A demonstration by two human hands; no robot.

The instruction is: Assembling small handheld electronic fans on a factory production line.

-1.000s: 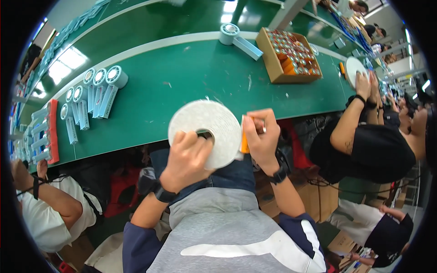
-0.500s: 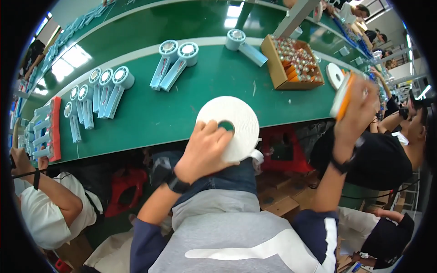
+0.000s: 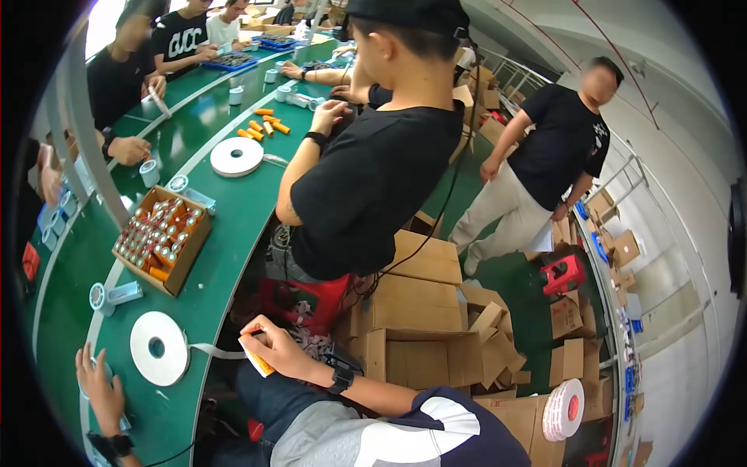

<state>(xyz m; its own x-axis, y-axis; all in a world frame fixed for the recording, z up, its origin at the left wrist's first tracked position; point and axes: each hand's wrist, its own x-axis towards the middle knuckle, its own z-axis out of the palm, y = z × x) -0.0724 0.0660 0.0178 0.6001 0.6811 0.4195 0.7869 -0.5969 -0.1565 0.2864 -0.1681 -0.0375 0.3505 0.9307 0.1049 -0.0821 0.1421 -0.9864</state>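
My left hand (image 3: 101, 393) is at the lower left, fingers spread over a light blue handheld fan body (image 3: 124, 423) that it mostly hides. Off the bench's near edge, my right hand (image 3: 280, 352) grips a small orange-and-white object (image 3: 258, 359) between thumb and fingers; its kind is not clear. A roll of white tape (image 3: 142, 350) lies flat on the green bench between my hands. Its loose strip (image 3: 214, 352) stretches over the edge to the object in my right hand. Beyond the roll lies another light blue fan body (image 3: 124, 293).
A cardboard box (image 3: 191, 261) of orange battery cells stands on the bench, with another tape roll (image 3: 253, 162) and loose orange cells (image 3: 270, 124) farther along. A co-worker in black (image 3: 373, 171) sits close on my right. Open cartons (image 3: 424, 358) crowd the floor.
The view has swung to the right. My left hand has left the tape roll, which now lies flat on the bench, and is over a fan body. My right hand still holds the orange-and-white object.
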